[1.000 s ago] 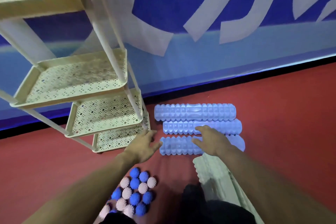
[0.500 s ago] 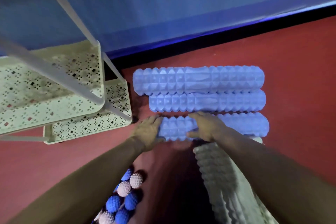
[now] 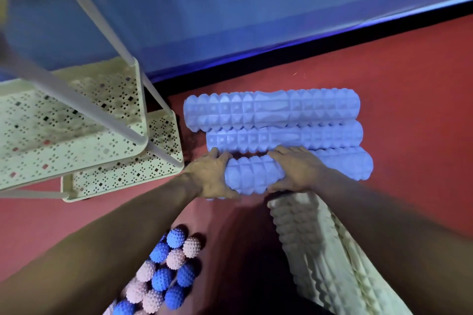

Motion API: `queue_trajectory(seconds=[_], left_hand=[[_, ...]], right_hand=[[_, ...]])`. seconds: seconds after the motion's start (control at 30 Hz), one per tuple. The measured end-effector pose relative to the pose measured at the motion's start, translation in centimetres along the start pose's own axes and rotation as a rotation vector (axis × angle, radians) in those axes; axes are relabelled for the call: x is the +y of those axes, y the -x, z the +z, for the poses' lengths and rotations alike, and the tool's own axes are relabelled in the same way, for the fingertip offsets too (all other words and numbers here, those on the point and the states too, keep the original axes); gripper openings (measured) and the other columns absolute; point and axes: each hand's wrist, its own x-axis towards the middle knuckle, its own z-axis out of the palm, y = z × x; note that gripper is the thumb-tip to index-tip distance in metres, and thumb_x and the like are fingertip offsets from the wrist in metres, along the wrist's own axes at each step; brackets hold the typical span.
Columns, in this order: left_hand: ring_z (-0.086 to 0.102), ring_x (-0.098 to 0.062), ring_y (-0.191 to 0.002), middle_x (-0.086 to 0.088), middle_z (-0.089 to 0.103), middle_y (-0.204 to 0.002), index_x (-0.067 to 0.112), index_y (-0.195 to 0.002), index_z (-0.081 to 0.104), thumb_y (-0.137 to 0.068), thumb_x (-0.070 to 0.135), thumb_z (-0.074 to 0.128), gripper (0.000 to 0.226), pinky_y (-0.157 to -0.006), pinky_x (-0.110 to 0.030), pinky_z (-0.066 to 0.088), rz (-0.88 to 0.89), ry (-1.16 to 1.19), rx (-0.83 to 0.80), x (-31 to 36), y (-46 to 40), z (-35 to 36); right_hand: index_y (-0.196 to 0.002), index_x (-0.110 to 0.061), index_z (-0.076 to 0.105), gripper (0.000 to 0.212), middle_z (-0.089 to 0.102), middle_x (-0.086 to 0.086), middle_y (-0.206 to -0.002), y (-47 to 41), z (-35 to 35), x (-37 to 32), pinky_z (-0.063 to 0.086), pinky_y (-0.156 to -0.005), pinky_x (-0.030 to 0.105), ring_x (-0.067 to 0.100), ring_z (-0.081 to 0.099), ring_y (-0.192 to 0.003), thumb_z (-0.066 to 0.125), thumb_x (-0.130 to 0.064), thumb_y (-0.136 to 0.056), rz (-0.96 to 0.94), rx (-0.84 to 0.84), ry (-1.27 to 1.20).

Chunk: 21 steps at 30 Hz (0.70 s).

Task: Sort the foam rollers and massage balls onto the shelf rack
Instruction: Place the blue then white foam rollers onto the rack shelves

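Note:
Three pale blue ridged foam rollers lie side by side on the red floor. My left hand (image 3: 212, 176) wraps the left end of the nearest blue roller (image 3: 343, 166). My right hand (image 3: 294, 169) grips the same roller around its middle. Behind it lie the middle roller (image 3: 289, 137) and the far roller (image 3: 271, 110). A cream ridged roller (image 3: 320, 250) runs toward me under my right forearm. A cluster of blue and pink spiky massage balls (image 3: 163, 273) sits at the lower left. The cream perforated shelf rack (image 3: 76, 135) stands left of the rollers.
A blue wall with a black skirting strip (image 3: 332, 41) runs behind the rollers. The rack's slanted posts (image 3: 102, 25) cross the upper left. Red floor (image 3: 422, 123) stretches to the right of the rollers.
My head has dropped closer over the rollers. Both hands went from resting near the nearest blue roller to closing around it, the left at its end, the right at its middle.

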Motion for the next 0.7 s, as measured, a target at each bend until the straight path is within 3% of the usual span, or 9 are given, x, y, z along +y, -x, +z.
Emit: queue_trajectory(seconds=[0.17,0.3,0.37,0.5,0.6,0.7], left_hand=[[0.059,-0.022,-0.106,0.004,0.047,-0.117,0.033,-0.141,0.040,-0.047,0.085,0.069,0.111,-0.090,-0.037,0.053,0.063,0.027,0.048,1.9,6.3,-6.0],[0.069,-0.007,-0.076,0.012,0.070,-0.087,0.034,-0.108,0.052,-0.055,0.079,0.072,0.072,-0.071,-0.025,0.052,0.127,0.116,0.136,3.4,13.5,-10.3],[0.068,-0.006,-0.077,0.012,0.070,-0.085,0.034,-0.102,0.052,-0.055,0.079,0.071,0.068,-0.076,-0.026,0.054,0.151,0.100,0.222,3.8,17.4,-12.3],[0.064,-0.017,-0.095,0.005,0.064,-0.103,0.027,-0.120,0.060,-0.056,0.078,0.075,0.083,-0.083,-0.025,0.049,0.202,0.019,0.365,3.2,25.4,-15.1],[0.059,-0.015,-0.092,0.008,0.062,-0.102,0.026,-0.114,0.059,-0.058,0.075,0.079,0.077,-0.076,-0.025,0.043,0.190,0.013,0.428,1.4,31.8,-16.3],[0.055,-0.014,-0.085,0.008,0.058,-0.093,0.024,-0.105,0.059,-0.057,0.074,0.080,0.072,-0.071,-0.029,0.040,0.159,-0.006,0.492,-1.4,38.2,-16.2]], right_hand=[[-0.152,-0.027,0.034,0.097,0.041,-0.009,-0.148,6.5,-5.7,-1.9,0.024,-0.113,0.033,0.022,0.042,-0.135,0.071,-0.072,-0.073,-0.026,0.102,-0.033],[-0.153,-0.034,0.032,0.100,0.038,-0.011,-0.153,12.9,-9.7,-4.0,0.021,-0.116,0.035,0.018,0.039,-0.139,0.067,-0.078,-0.072,-0.023,0.207,-0.050],[-0.152,-0.041,0.030,0.102,0.040,-0.013,-0.150,15.9,-11.2,-5.6,0.016,-0.119,0.040,0.015,0.034,-0.141,0.063,-0.086,-0.066,0.002,0.262,-0.053],[-0.149,-0.048,0.027,0.115,0.035,-0.017,-0.151,21.4,-13.3,-8.9,0.003,-0.120,0.061,0.012,0.022,-0.147,0.044,-0.103,-0.049,0.064,0.377,-0.067],[-0.149,-0.049,0.026,0.115,0.034,-0.017,-0.153,24.9,-14.3,-11.1,0.005,-0.119,0.060,0.014,0.022,-0.147,0.041,-0.102,-0.048,0.081,0.463,0.024],[-0.149,-0.050,0.025,0.113,0.037,-0.020,-0.150,27.8,-15.0,-13.6,0.006,-0.119,0.059,0.013,0.026,-0.146,0.052,-0.098,-0.051,0.039,0.473,0.025]])
